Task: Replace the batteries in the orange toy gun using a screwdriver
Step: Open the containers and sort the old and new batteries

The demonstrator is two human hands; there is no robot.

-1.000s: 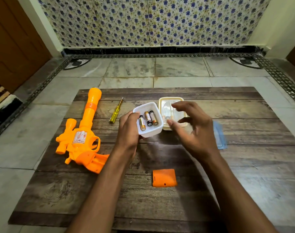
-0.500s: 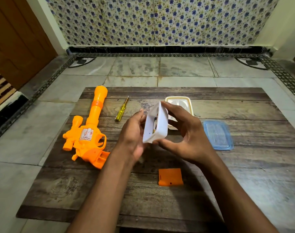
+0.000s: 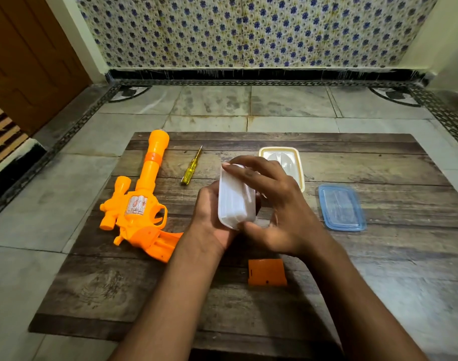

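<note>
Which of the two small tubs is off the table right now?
The white tub, turned bottom-up and gripped by the left hand and the right hand. The cream tub sits upright on the table behind them.

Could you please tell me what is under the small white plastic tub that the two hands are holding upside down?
The small white plastic tub shows only its base. Under it is the left hand, cupped; the right hand grips it from above. Whatever is beneath the tub's mouth is covered.
</note>
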